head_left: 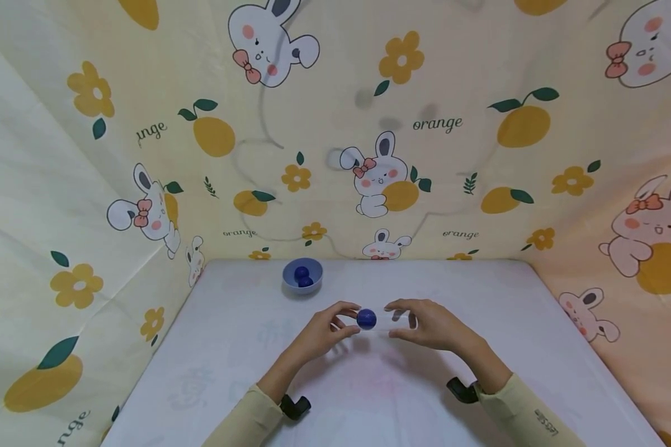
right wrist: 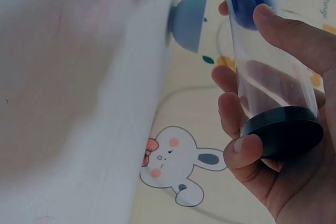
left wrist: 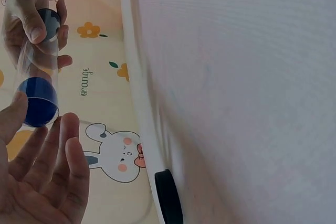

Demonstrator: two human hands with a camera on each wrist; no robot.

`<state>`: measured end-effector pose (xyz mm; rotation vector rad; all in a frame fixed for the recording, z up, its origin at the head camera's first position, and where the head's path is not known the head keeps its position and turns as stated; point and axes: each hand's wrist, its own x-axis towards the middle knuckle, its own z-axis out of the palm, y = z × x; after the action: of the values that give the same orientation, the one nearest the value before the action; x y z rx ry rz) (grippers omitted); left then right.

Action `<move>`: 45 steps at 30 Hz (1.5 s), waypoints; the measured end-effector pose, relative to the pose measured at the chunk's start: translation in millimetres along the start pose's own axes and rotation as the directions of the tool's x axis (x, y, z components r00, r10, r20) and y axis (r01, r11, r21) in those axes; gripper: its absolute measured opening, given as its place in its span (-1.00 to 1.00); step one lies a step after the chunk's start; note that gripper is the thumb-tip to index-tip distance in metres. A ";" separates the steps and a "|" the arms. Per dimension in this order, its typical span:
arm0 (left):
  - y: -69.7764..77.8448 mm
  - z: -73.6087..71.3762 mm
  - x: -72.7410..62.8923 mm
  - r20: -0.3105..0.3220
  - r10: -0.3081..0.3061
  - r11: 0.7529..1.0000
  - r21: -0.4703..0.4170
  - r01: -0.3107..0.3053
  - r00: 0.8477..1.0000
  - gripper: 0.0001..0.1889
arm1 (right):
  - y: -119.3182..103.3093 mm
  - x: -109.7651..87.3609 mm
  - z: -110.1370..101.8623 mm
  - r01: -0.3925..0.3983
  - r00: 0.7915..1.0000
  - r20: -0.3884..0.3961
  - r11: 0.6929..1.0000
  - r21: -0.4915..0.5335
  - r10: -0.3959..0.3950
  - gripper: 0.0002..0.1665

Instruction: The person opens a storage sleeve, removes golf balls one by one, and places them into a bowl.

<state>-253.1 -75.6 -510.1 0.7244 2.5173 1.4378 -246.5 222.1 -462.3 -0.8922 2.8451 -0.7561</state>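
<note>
Between my hands lies a clear cylindrical tube (right wrist: 273, 72) with a black base (right wrist: 283, 132), tilted sideways above the table. A dark blue ball (head_left: 366, 319) sits inside its left end, right at the mouth. My right hand (head_left: 433, 323) grips the tube near the base, thumb along one side and fingers round the other. With thumb and fingertips, my left hand (head_left: 327, 332) holds the tube's mouth beside the ball; the left wrist view shows the thumb (left wrist: 17, 114) overlapping the ball's edge.
A light blue bowl (head_left: 287, 277) with two dark blue balls (head_left: 302, 273) stands at the table's back left. The white-covered table (head_left: 453, 285) meets patterned cloth (head_left: 324, 124) at the back and sides. Black wrist devices (head_left: 295, 408) are on both forearms.
</note>
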 end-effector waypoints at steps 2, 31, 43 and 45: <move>-0.5 -0.5 -0.2 -0.001 -0.004 1.000 -0.008 0.004 1.000 -0.50 | 0.0 0.1 0.3 0.001 1.000 -0.001 1.000 0.003 -0.001 -0.35; -5.6 -17.4 -3.0 -0.068 -0.075 0.997 -0.032 0.073 0.995 -0.50 | 6.0 -5.7 2.2 -0.043 0.998 -0.039 0.999 0.028 0.044 -0.35; -14.6 -36.0 -2.7 -0.128 -0.080 0.997 -0.018 0.079 0.988 -0.51 | 17.0 -10.3 6.1 0.092 0.992 -0.098 0.989 0.119 -0.081 -0.49; -16.0 -39.8 -2.2 -0.144 -0.082 0.997 -0.011 0.082 0.986 -0.51 | 18.4 -11.2 6.4 0.110 0.989 -0.116 0.987 0.119 -0.096 -0.50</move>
<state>-270.9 -114.0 -502.8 0.5262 2.6152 1.5193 -245.4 238.5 -477.6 -1.0158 2.8236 -1.0139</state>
